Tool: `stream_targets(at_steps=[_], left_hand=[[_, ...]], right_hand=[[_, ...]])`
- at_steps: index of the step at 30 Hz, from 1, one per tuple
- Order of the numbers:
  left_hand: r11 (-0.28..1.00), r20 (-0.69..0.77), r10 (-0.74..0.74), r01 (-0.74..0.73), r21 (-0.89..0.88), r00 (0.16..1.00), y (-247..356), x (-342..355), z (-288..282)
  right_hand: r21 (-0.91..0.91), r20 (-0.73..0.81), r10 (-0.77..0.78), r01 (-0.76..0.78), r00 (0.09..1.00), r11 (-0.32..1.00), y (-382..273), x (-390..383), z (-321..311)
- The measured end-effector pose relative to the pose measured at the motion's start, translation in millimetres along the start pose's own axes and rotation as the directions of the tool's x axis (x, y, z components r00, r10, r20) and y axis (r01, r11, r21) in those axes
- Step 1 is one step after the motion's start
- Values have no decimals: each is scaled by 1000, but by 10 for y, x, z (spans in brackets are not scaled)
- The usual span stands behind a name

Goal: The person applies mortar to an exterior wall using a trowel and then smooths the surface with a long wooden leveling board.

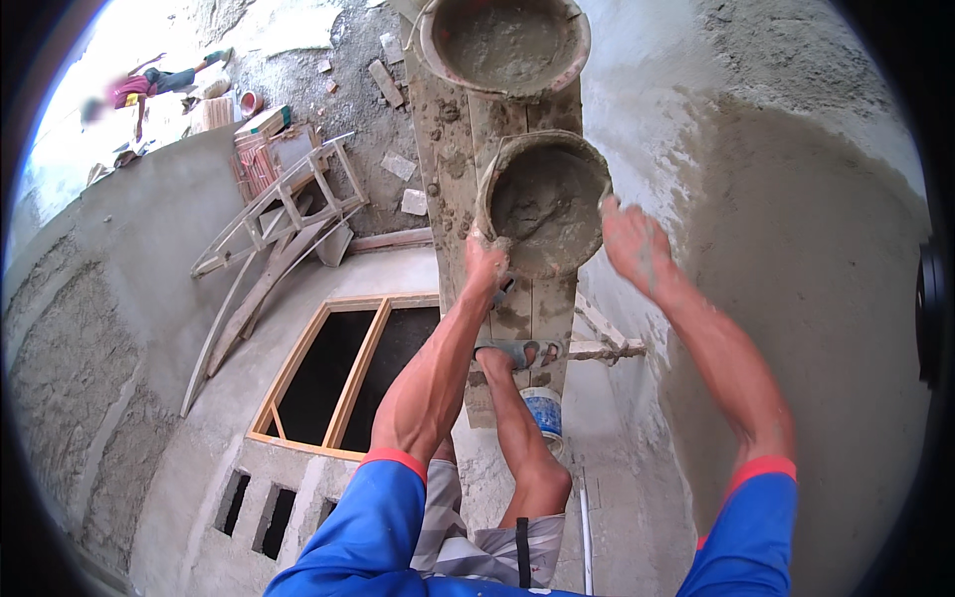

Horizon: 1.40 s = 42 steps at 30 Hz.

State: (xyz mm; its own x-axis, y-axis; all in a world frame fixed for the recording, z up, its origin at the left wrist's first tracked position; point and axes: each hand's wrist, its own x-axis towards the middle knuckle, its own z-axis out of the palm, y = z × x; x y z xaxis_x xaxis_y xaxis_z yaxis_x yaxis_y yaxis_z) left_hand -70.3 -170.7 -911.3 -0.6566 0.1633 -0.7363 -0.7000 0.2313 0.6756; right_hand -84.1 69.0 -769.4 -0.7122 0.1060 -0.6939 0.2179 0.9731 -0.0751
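Note:
A round bucket [595,159] coated in dried cement stands on the scaffold planks [450,159] in front of me, holding wet grey mortar [547,204]. My left hand [487,257] is closed on the near left of its rim. At the right side of the same rim, my right hand [634,239] is closed too, its fingers bent at the edge and smeared with mortar. Just beyond stands a second mortar-filled bucket [512,92], which neither hand touches.
Freshly plastered wall [796,318] rises on my right. My sandalled foot [517,353] is on the planks, near a white and blue pail [543,410]. Below left lie a wood-framed opening [345,383] and a wooden frame [288,204]. Another person [134,92] is far left.

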Motion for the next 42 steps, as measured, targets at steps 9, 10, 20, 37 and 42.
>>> stream_targets(at_steps=[9, 10, 20, 37, 42], left_hand=[[995, 5, 52, -52, -85, 999, -181, 74, 87], [997, -3, 40, -40, -63, 999, -177, 61, 65], [969, 25, -125, 127, -211, 992, 465, -139, 23], [995, 160, 33, -48, 88, 987, 280, 385, -131], [987, 73, 18, -29, 160, 997, 316, 342, -187]], right_hand=[[201, 331, -50, -19, 942, 979, 59, 519, 757], [362, 501, -26, -183, 865, 914, 51, 509, 711], [735, 656, -278, -677, 701, 27, -221, 91, 1161], [668, 510, -281, -580, 813, -466, -518, -202, 1009], [777, 243, 55, -229, 968, 586, -212, -80, 517]])
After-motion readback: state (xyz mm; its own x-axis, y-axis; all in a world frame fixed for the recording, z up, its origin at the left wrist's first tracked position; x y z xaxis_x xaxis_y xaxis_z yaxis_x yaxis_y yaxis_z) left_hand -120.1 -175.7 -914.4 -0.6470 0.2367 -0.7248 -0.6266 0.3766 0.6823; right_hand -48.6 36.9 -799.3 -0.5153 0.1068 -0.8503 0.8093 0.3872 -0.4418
